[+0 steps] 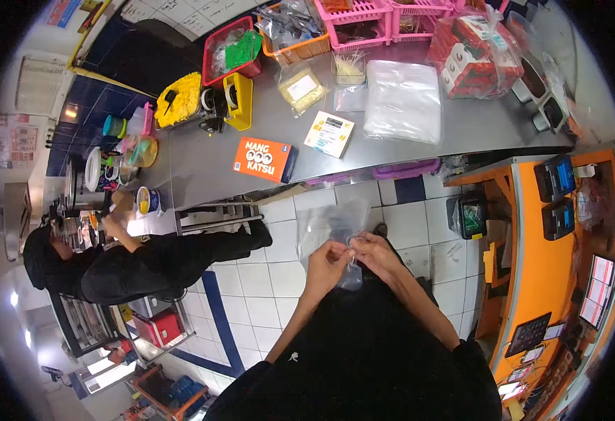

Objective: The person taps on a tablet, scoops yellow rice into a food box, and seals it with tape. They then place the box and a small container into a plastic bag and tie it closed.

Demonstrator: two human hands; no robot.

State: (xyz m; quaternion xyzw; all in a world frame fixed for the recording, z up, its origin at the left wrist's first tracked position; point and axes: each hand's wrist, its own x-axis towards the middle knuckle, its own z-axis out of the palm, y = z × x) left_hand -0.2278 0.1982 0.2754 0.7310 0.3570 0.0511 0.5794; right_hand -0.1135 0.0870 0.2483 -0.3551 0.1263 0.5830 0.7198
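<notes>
A clear plastic bag [319, 223] hangs in front of my body, above the tiled floor. My left hand [326, 265] pinches its edge between thumb and fingers. Close beside it, my right hand [375, 254] grips the same bag, fingertips nearly touching those of the left. Part of the plastic sticks out below the hands, against my dark shirt. Whether anything lies inside the bag I cannot make out. On the steel counter ahead stand an orange MANG KATSU box [263, 160] and a white and orange box [329, 134].
The steel counter [202, 158] also bears a stack of clear plastic bags [403, 102], a yellow tape dispenser [239, 103], a red basket [232, 52] and pink baskets [355, 22]. A co-worker in black [146, 270] stands to the left. An orange shelf unit [532, 259] is at right.
</notes>
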